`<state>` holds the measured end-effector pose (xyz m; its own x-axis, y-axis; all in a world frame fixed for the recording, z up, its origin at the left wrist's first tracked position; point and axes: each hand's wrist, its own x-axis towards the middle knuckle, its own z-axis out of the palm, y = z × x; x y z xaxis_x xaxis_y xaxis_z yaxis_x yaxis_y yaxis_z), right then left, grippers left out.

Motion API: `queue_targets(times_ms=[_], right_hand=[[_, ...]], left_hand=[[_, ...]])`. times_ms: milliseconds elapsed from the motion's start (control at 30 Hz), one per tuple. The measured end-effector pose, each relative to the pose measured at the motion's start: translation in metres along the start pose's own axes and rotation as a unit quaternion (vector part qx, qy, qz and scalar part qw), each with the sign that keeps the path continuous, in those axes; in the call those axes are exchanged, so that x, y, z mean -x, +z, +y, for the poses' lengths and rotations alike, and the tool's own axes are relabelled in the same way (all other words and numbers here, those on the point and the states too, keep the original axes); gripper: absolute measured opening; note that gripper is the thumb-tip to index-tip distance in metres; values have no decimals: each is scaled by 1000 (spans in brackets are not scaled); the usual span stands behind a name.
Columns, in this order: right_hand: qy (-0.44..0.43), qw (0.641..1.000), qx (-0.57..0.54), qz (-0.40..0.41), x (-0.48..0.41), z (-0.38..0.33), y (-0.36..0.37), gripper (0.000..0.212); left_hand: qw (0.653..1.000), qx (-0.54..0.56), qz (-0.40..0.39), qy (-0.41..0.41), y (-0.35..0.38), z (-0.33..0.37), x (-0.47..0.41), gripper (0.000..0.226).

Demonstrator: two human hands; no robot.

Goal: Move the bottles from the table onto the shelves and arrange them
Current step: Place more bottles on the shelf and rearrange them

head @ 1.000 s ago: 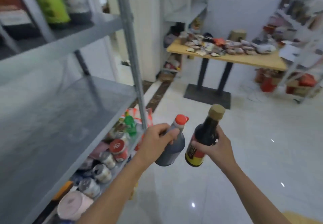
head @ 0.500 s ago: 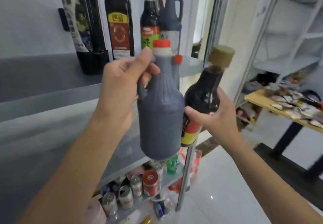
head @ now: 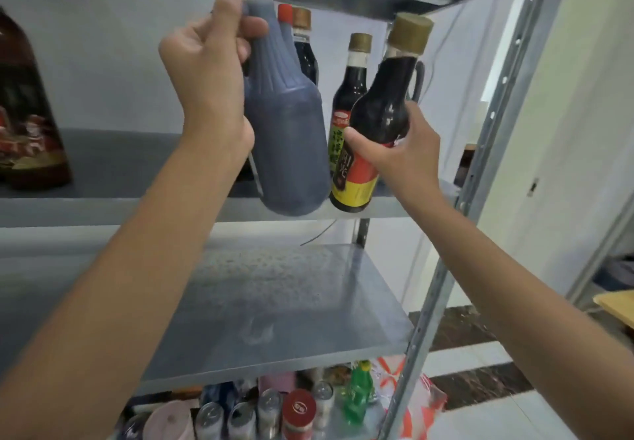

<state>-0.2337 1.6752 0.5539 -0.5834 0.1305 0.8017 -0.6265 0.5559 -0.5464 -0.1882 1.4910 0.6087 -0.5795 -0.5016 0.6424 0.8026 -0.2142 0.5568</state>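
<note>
A grey metal shelving unit (head: pixel 480 179) fills the view, set against a pale wall, with tiled floor to the right.

The left hand's fingers (head: pixel 227 11) are curled round the narrow neck of a grey-blue bottle with a red cap (head: pixel 288 137), one fingertip reaching up beside the cap. The left hand (head: pixel 209 72) holds this bottle slightly tilted, its base level with the front lip of the upper shelf (head: pixel 103 165). Whether the base touches the lip cannot be told.

The right hand's fingers (head: pixel 356 141) wrap the middle of a dark bottle with a gold cap (head: pixel 380 110), above its red and yellow label. The right hand (head: pixel 401 151) holds it leaning to the right, just beside the grey-blue bottle.

Behind the two held bottles, a dark bottle with a green label (head: pixel 350 86) stands upright on the upper shelf, with a red-capped bottle (head: pixel 285 14) and another gold-capped bottle (head: pixel 302 28) further back. A large brown bottle (head: pixel 24 113) stands at the far left of the same shelf.

The middle shelf (head: pixel 274 302) lies below. On the bottom level are cans (head: pixel 267 412), a red-lidded jar (head: pixel 298 408) and a small green bottle (head: pixel 358 395). A corner of a wooden worktop (head: pixel 617 302) shows at the right edge.
</note>
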Motion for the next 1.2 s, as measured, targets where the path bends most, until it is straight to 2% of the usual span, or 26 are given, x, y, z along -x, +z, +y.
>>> queue_targets(times_ms=[133,400,533,733,900,967,1033,1100,1200], right_hand=[[9,1000,-18,-9,-19,13,21,49],[43,993,-87,-61,-36,33,53,53],[20,986,-152,-61,-30,45,71,56],[9,981,-184,-56,-29,53,84,65],[6,986,-160,-36,-30,55,91,71],[2,989,-148,-26,-23,57,92,73],[9,992,-121,-44,-10,58,90,78],[26,995,-58,-75,4,58,85,82],[23,989,115,-86,20,59,82,86]], left_hand=[[997,-62,13,35,8,-20,-16,39],[975,-216,16,48,18,-64,-36,34],[968,-245,3,52,25,-82,-44,30],[952,-283,50,104,24,-101,-51,30],[934,-324,60,141,22,-106,-46,28],[916,-356,70,172,16,-113,-34,16],[891,-396,67,209,10,-122,-15,27],[882,-407,58,230,2,-130,4,38],[862,-453,14,229,-14,-139,34,44]])
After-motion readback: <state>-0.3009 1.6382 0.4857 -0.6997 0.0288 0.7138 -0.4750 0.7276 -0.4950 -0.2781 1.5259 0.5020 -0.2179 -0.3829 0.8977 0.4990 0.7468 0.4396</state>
